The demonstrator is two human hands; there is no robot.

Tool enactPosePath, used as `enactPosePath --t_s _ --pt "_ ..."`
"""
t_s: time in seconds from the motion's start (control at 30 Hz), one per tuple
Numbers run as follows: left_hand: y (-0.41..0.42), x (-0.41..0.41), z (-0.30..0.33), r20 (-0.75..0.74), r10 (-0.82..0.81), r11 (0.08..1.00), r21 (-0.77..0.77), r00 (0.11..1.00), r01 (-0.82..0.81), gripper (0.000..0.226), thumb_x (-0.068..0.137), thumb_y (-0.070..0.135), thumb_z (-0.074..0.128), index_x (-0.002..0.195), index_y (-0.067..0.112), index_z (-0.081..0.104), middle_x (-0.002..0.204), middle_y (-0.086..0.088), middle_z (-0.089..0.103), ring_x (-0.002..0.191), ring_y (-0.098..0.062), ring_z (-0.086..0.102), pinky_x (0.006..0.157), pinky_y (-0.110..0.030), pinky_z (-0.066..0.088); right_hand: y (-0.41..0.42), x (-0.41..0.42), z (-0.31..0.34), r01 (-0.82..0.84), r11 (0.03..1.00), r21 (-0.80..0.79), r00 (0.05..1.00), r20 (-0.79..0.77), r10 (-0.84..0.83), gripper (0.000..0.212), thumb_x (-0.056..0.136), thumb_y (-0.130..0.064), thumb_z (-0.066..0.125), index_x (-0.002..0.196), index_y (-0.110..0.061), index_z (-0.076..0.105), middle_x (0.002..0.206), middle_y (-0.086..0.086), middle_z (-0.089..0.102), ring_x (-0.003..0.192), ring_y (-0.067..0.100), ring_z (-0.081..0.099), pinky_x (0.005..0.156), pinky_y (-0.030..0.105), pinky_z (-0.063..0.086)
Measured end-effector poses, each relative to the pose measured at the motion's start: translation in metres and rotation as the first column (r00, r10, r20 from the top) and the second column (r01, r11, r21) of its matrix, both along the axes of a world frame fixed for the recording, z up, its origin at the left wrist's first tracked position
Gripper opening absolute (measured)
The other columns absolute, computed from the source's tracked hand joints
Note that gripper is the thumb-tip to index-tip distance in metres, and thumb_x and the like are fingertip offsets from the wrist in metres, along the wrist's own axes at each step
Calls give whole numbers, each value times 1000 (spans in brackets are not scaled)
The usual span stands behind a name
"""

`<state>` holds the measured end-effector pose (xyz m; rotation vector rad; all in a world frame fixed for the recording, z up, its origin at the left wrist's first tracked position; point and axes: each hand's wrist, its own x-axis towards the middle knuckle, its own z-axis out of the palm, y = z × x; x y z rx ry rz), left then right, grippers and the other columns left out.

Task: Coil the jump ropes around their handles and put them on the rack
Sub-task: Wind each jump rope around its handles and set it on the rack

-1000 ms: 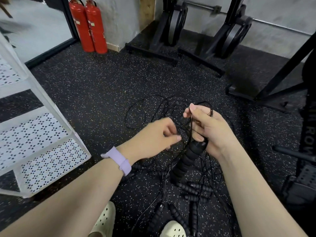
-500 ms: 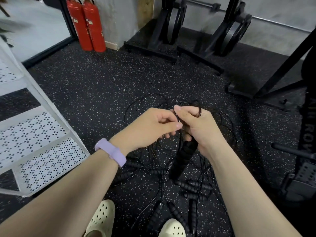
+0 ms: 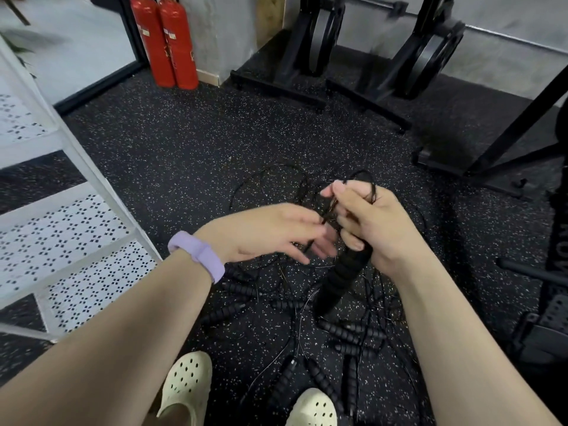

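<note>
This is a gym. The floor (image 3: pixel 190 155) is black rubber flecked with white, the sort laid in workout rooms. Two black machines with round flywheel housings (image 3: pixel 322 35) stand along a grey concrete wall (image 3: pixel 507 23), and a black steel frame (image 3: pixel 504 142) rises at the right. Jump ropes (image 3: pixel 347 329) with ribbed black handles lie tangled on the floor. Two red fire extinguishers (image 3: pixel 167 41) stand beside a white perforated metal rack (image 3: pixel 70 229).

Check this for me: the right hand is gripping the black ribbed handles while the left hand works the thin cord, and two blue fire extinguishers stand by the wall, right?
Not quite. The fire extinguishers are red, not blue, as the head view shows. The rest stands: the right hand grips the black ribbed handles and the left hand works the thin cord.
</note>
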<state>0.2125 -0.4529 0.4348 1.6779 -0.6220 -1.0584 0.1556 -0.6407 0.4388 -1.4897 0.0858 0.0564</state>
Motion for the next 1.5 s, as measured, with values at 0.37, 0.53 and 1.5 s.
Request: enactPosePath --t_s 0.37,0.53,1.5 --pt "6 5 33 66 542 799 -351 838 -488 30 110 18 42 101 0 64 82 -11 76 71 -20 71 60 -28 58 18 -7 -2 -355 888 -291 934 -160 321 15 97 -48 67 86 -42 75 56 0 34 45 17 28 44 25 30" --pt "8 8 29 -108 617 672 -444 779 -593 38 112 27 35 103 6 65 90 -11 77 81 -19 68 69 -30 54 33 0 -9 -198 925 -323 979 -18 204 22 104 -28 63 93 -19 79 56 3 42 40 16 30 42 25 26" --pt "0 4 5 56 305 952 12 951 -307 22 106 11 49 123 8 62 110 -11 75 98 -25 73 95 -45 58 19 -2 7 -61 996 69 998 -27 63 32 96 -35 61 79 -13 76 66 3 52 40 6 25 34 19 27"
